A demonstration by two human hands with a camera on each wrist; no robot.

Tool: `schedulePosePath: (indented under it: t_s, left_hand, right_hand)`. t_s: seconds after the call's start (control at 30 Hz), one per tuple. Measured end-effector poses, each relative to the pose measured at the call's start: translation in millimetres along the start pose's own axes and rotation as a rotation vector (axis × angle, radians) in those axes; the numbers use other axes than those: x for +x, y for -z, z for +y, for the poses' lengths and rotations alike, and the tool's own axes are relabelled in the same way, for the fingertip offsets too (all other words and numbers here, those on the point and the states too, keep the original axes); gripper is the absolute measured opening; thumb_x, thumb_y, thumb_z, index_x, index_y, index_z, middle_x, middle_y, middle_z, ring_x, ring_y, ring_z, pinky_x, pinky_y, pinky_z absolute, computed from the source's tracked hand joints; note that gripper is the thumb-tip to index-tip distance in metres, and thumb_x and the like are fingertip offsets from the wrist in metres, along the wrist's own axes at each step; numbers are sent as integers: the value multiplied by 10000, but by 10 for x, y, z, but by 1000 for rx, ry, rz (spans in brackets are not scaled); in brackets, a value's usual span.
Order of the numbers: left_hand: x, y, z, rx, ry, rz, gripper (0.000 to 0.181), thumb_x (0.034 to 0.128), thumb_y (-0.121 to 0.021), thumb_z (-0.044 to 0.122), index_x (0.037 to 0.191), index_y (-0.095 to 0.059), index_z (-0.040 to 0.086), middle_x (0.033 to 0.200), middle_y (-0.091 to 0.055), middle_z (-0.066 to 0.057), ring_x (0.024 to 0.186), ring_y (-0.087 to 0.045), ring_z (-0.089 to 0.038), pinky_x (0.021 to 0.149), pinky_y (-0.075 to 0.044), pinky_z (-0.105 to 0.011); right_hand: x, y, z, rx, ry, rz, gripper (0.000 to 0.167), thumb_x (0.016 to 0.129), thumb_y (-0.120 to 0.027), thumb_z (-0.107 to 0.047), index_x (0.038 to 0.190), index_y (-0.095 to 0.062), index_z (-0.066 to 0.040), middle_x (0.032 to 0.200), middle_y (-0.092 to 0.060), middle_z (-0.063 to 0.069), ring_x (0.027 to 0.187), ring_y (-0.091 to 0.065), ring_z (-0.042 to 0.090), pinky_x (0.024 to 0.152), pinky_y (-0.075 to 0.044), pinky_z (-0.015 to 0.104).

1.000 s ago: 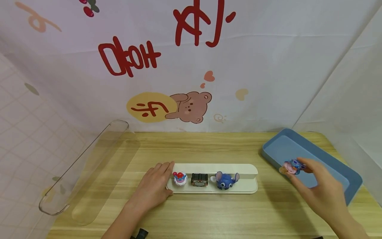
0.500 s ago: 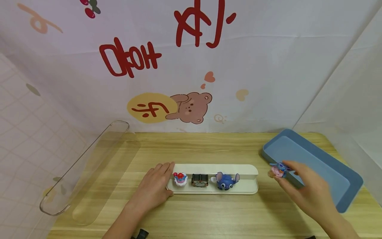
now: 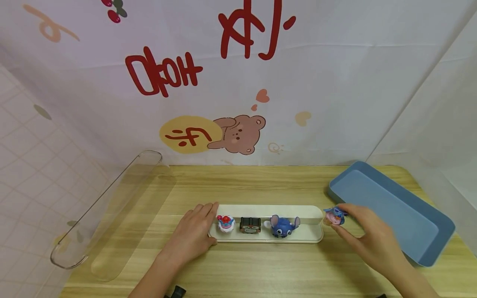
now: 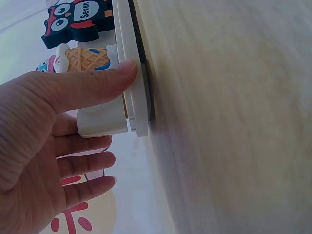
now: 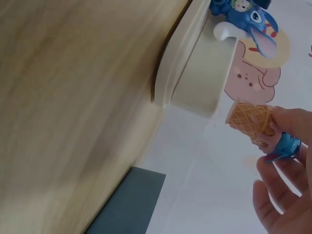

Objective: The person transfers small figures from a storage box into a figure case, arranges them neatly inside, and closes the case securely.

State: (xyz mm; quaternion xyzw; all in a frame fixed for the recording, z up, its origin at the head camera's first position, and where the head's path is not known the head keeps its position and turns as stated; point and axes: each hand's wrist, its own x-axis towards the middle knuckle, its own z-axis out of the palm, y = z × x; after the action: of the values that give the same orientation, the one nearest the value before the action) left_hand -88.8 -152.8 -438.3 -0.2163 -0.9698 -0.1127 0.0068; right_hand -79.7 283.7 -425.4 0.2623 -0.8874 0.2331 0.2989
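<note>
Pinched between the thumb and fingers of your right hand [image 3: 372, 238], the ice-cream-cone figure [image 3: 334, 217] sits just beside the white stand [image 3: 266, 211], at its three o'clock end, as your head view shows. Your left hand [image 3: 193, 231] grips the stand's nine o'clock end. Along the stand, from nine o'clock toward three, are the red-topped figure [image 3: 226, 224], the black figure [image 3: 250, 225] and the blue big-eared figure [image 3: 282, 227]. At two o'clock from your right hand lies the blue tray [image 3: 387, 207], partly behind that hand; at nine o'clock from your left hand is a clear plastic cover [image 3: 128, 217].

Your left wrist view shows your thumb laid across the edge of the stand's base, a finger behind the raised part, and the other fingers apart. Just beyond the thumb, toward twelve o'clock, the red-topped figure shows its waffle pattern; past it, the black figure bears the word "Seven".

From your right wrist view, the cone's waffle end points toward ten o'clock, near the stand but apart from it. Toward seven o'clock, a corner of the tray shows.
</note>
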Motion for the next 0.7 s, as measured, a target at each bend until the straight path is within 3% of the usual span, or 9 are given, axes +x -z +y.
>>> schedulePosePath:
  t_s: [0.4,0.7]
  left_hand:
    - [-1,5,3,-7,8,-5,967,722,-984,228,1519,-501,-30,1449,-585,-143,1283,-555,-318,1050,-488,-542]
    - [1,2,-1,0,2,0,966,720,-985,231,1516,-503,-31,1434,-591,-142,1277,-558,-318,1039,-494,-547]
  right_hand:
    - [-20,-138,19,41,53,-57,632,1028,-524,-634,1242,-728,-75,1097,-741,7,1017,-650,133,1008,-369,72]
    - [-30,-228,-1,57,71,-91,596,1038,-504,-622,1219,-732,-101,1071,-728,-41,976,-643,92,940,-419,109]
